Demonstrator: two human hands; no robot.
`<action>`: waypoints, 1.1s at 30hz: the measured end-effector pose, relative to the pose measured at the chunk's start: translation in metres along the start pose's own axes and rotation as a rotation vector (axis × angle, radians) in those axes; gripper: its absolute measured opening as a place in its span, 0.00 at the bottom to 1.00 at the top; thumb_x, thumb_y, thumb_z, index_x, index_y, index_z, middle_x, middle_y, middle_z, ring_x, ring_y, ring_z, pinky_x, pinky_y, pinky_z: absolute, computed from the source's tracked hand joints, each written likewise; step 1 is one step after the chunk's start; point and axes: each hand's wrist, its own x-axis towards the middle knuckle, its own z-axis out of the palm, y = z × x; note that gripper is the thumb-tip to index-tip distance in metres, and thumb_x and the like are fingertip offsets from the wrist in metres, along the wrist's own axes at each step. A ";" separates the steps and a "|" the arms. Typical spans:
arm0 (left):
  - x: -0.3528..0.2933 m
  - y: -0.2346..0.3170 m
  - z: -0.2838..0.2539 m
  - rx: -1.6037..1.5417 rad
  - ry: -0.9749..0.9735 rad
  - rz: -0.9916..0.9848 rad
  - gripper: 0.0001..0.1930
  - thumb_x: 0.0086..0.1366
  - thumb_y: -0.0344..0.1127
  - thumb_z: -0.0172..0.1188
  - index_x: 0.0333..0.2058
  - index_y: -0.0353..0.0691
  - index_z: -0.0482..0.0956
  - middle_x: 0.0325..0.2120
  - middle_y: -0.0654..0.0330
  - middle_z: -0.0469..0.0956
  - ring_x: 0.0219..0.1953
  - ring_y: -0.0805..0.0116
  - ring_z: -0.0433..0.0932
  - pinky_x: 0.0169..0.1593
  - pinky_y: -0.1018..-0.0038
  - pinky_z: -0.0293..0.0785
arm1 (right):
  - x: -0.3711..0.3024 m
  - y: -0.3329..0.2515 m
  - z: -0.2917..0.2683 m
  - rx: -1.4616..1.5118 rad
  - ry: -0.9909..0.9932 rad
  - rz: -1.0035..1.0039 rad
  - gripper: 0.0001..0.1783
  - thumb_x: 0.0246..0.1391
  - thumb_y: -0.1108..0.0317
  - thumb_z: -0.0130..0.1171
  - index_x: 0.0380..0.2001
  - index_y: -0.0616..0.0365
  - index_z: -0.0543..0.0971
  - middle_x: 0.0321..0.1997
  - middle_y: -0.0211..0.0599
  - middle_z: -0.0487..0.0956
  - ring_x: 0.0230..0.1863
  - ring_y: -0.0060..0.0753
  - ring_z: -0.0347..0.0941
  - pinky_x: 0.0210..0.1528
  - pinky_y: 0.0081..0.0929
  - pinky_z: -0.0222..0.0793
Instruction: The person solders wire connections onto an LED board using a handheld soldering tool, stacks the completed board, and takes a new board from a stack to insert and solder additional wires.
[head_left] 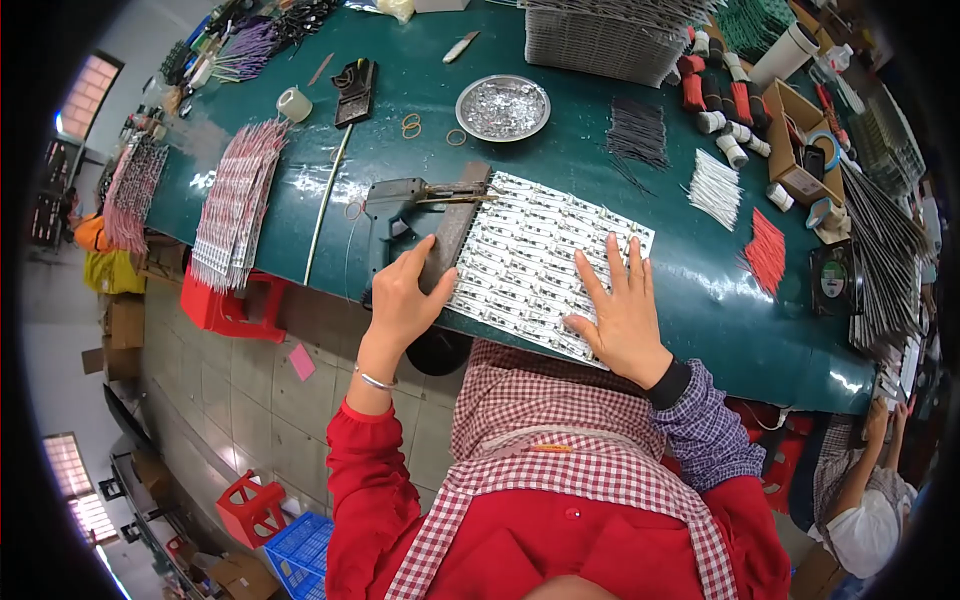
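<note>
A white panel of small circuit boards (520,262) lies on the green table in front of me, dotted with rows of small parts. My right hand (628,318) rests on its right part, fingers spread flat, holding nothing. Along the panel's left edge runs a grey-brown bar (457,228). My left hand (405,300) is at the bar's near end, thumb and index finger apart, fingertips apparently touching it; nothing is gripped. Just beyond that hand lies a dark grey pistol-shaped soldering gun (395,195), its metal front end across the bar.
A metal bowl of silvery bits (503,108) stands behind the panel. Bundles of black (637,130), white (714,188) and red wires (765,250) lie right. Wired boards (238,200) hang over the left edge. A cardboard box (795,150) stands far right; another person's hands (880,420) show below.
</note>
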 end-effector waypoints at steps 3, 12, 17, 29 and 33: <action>0.003 -0.001 -0.007 -0.021 -0.055 -0.029 0.24 0.56 0.34 0.73 0.52 0.33 0.81 0.29 0.49 0.81 0.27 0.52 0.81 0.31 0.63 0.77 | 0.001 -0.001 0.000 -0.002 -0.001 0.004 0.44 0.63 0.37 0.55 0.77 0.41 0.58 0.81 0.63 0.44 0.80 0.76 0.32 0.76 0.68 0.34; -0.001 -0.001 -0.003 0.125 -0.077 0.023 0.21 0.58 0.35 0.72 0.52 0.42 0.85 0.25 0.55 0.78 0.24 0.57 0.79 0.28 0.65 0.74 | 0.003 -0.005 -0.001 -0.005 0.018 -0.001 0.44 0.63 0.38 0.56 0.76 0.41 0.59 0.81 0.63 0.44 0.80 0.75 0.32 0.77 0.68 0.34; -0.006 -0.003 -0.001 0.224 0.027 0.075 0.18 0.60 0.36 0.71 0.50 0.42 0.85 0.33 0.56 0.82 0.33 0.57 0.81 0.35 0.66 0.78 | 0.010 -0.010 0.003 -0.014 0.022 -0.004 0.43 0.63 0.38 0.56 0.76 0.41 0.60 0.81 0.63 0.45 0.80 0.76 0.32 0.76 0.68 0.34; 0.021 -0.044 -0.023 0.194 -0.003 -0.625 0.30 0.62 0.44 0.70 0.56 0.25 0.77 0.46 0.38 0.83 0.49 0.43 0.84 0.54 0.60 0.78 | 0.017 0.000 -0.006 0.108 0.083 -0.015 0.41 0.62 0.46 0.61 0.75 0.45 0.62 0.80 0.61 0.48 0.79 0.74 0.38 0.76 0.68 0.38; 0.022 -0.053 -0.029 0.243 -0.103 -0.613 0.32 0.58 0.38 0.74 0.57 0.24 0.76 0.42 0.41 0.85 0.44 0.51 0.86 0.51 0.65 0.79 | 0.054 0.057 -0.018 0.029 0.325 0.012 0.37 0.61 0.58 0.63 0.70 0.55 0.66 0.76 0.55 0.57 0.78 0.61 0.48 0.77 0.57 0.46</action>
